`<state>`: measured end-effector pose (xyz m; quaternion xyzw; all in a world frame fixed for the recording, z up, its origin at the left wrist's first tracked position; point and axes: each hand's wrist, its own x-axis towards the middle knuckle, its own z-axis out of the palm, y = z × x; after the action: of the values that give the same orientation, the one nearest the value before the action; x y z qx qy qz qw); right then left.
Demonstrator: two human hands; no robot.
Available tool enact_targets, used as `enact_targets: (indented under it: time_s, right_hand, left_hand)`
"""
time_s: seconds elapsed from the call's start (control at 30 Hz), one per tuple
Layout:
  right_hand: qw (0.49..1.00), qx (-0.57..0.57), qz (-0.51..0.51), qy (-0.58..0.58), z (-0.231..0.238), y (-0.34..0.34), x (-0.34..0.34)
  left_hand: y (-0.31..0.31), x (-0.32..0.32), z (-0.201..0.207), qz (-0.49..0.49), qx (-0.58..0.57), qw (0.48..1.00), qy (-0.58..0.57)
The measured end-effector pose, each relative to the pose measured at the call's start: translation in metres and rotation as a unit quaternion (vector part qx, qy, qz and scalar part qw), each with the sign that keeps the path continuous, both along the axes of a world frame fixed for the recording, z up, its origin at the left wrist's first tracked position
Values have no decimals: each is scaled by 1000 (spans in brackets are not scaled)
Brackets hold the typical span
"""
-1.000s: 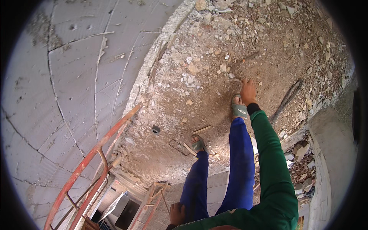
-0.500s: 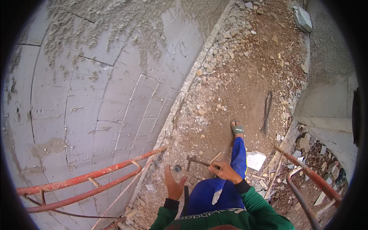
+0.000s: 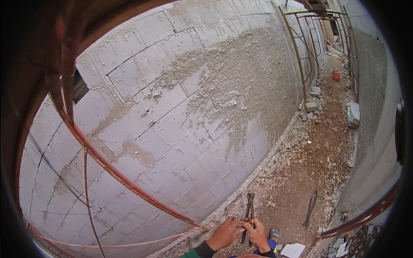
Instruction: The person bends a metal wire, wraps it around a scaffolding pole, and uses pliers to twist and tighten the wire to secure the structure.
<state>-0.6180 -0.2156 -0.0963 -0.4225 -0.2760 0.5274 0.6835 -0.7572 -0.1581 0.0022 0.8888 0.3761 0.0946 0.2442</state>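
Note:
A pair of dark metal pincers (image 3: 250, 200) stands upright in front of me, its jaws at the top and its two long handles running down between my hands. My right hand (image 3: 257, 237) is closed round the handles from the right. From the left, my left hand (image 3: 225, 233) reaches in with bent fingers pressed together, and its fingertips meet the pincers at the handles. My fingers partly cover the handles. Whether anything small is pinched there too cannot be made out.
A grey block wall (image 3: 180, 129), partly coated with rough mortar, rises at left. Red scaffold tubing (image 3: 142, 192) curves before it. Rubble lines the dirt path (image 3: 297, 202), where a dark bent strip (image 3: 311, 208) and white sheet (image 3: 293, 250) lie. Farther off are pale blocks (image 3: 353, 114) and an orange bucket (image 3: 336, 75).
My view has lifted toward the wall and along the path. My left hand, earlier spread and holding nothing, has come to the tool in my right hand. That tool has turned upright.

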Motion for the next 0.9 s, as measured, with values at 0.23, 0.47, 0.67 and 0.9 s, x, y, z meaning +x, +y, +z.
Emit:
enact_targets:
  time_s: [0.23, 0.47, 0.67, 0.9]
  right_hand:
    - [978, 139, -99, -116, 116, -24, 39]
    - [900, 301, -148, -277, 246, -63, 50]
    - [790, 428, -156, -410, 367, -75, 38]
    - [701, 437, -216, -520, 486, -83, 29]
  left_hand:
    - [-57, -10, 195, -158, 270, 911, -270]
    - [-104, -17, 309, -79, 581, 671, -455]
    - [-88, -14, 391, 90, 619, 668, -403]
    - [-45, 7, 487, 65, 581, 636, -504]
